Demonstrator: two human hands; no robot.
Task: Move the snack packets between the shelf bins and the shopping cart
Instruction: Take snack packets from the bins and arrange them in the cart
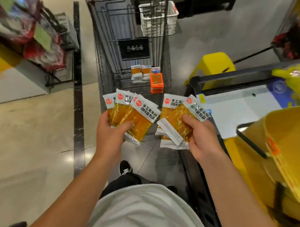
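Left hand gripping fanned yellow packets, thumb across front. Right hand clutching second bunch, fingers curled round. Both bunches hovering above near end of shopping cart. More packets and orange stack lying inside cart.

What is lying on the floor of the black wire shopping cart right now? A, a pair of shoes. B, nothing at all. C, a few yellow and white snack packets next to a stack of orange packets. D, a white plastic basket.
C: a few yellow and white snack packets lie beside a stack of orange packets on the floor of the black wire shopping cart.
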